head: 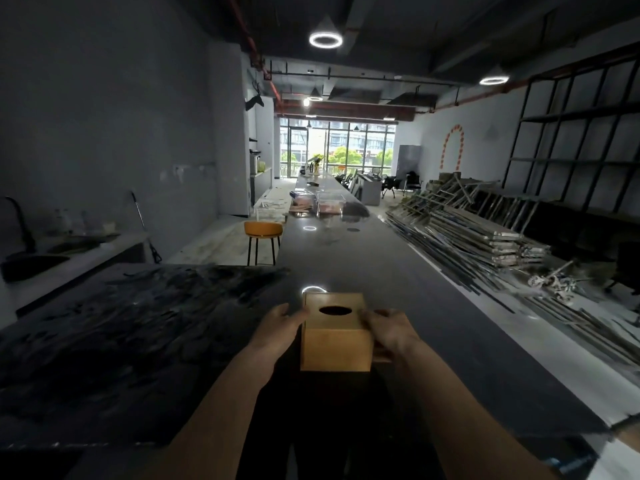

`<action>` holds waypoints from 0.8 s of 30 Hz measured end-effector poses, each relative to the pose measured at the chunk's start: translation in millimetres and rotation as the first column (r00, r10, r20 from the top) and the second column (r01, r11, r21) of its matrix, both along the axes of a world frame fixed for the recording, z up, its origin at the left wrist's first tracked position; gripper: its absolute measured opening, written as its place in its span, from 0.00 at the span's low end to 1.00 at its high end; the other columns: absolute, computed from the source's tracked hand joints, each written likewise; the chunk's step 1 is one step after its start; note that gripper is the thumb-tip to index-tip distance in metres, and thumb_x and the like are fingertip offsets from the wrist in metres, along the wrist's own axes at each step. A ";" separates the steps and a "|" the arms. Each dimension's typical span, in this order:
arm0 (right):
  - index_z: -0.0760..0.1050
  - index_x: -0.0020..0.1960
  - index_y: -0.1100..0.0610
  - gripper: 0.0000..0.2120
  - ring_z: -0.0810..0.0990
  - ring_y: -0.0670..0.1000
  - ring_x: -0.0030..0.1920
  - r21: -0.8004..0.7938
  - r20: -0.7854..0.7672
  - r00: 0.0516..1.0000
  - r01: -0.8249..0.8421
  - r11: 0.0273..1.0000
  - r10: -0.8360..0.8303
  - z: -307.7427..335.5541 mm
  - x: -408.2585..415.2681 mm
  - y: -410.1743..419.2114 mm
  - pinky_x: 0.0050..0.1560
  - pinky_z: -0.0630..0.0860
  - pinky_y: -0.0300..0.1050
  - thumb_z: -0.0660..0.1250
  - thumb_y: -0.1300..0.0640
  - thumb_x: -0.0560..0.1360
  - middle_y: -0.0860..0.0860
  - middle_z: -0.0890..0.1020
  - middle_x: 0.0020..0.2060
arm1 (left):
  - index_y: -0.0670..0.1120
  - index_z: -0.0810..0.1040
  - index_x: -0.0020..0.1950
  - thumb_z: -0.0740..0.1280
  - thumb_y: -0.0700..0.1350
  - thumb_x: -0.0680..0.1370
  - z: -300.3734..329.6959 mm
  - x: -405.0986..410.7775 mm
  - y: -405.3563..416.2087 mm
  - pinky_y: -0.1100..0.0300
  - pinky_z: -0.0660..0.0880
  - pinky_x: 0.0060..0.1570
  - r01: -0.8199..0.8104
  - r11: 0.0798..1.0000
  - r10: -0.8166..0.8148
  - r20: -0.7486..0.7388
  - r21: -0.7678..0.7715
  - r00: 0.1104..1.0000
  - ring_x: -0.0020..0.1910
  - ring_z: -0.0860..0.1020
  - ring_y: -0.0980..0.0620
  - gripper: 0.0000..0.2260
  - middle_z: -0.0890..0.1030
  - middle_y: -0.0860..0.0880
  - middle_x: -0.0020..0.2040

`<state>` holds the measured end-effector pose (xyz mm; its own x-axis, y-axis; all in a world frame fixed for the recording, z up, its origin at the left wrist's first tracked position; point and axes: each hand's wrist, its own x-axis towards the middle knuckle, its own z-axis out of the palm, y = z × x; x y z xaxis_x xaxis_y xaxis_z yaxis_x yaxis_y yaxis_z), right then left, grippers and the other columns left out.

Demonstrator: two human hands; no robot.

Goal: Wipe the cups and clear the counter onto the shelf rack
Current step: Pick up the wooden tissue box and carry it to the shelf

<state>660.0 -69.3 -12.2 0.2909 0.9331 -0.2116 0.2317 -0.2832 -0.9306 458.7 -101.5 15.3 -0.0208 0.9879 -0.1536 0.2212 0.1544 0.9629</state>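
Observation:
A wooden tissue box [335,344] with an oval slot in its top is held between both hands, just above the near end of the long dark counter [381,271]. My left hand [277,332] presses its left side and my right hand [389,332] grips its right side. Further along the counter stand clear containers [327,205] and what looks like a glass [330,225]; blur hides their detail. No tissue shows in the slot.
A dark marbled counter section [121,334] spreads to my left. An orange stool [263,241] stands beside the long counter. Stacked metal frames [478,233] lie on the floor to the right, below a black shelf rack [581,133] on the right wall. A sink [31,261] is far left.

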 end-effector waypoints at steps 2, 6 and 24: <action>0.80 0.63 0.56 0.21 0.82 0.58 0.42 0.003 0.001 1.000 -0.005 1.000 0.005 -1.3 -1.1 2.7 0.33 0.81 0.47 0.69 0.45 0.75 0.56 0.82 0.45 | 0.52 0.80 0.55 0.65 0.49 0.79 -0.3 3.0 0.4 0.44 0.72 0.66 0.049 0.999 -0.050 -0.018 -0.021 0.999 0.59 0.78 0.46 0.07 0.81 0.45 0.61; 0.82 0.55 0.57 0.13 0.84 0.60 0.41 0.007 -0.026 1.000 0.012 1.000 -0.012 2.5 -4.0 4.2 0.31 0.80 0.47 0.70 0.49 0.77 0.59 0.84 0.46 | 0.52 0.80 0.47 0.65 0.44 0.78 -1.6 4.8 6.3 0.44 0.76 0.62 0.040 0.999 -0.040 -0.028 -0.005 0.999 0.53 0.81 0.45 0.06 0.83 0.45 0.51; 0.78 0.54 0.50 0.08 0.85 0.58 0.51 0.153 -0.016 0.913 -0.400 0.904 0.407 77.3 -211.4 -10.6 0.51 0.85 0.58 0.66 0.49 0.77 0.55 0.85 0.51 | 0.49 0.77 0.66 0.67 0.48 0.79 46.8 -172.4 -75.5 0.48 0.77 0.60 -0.451 0.878 0.442 0.091 0.163 0.893 0.54 0.79 0.48 0.16 0.81 0.48 0.56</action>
<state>448.6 -80.0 65.1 -0.1237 0.9898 -0.0705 0.2537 -0.0371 -0.9666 286.3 -177.0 62.2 -0.4627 0.8865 0.0078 0.1204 0.0542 0.9912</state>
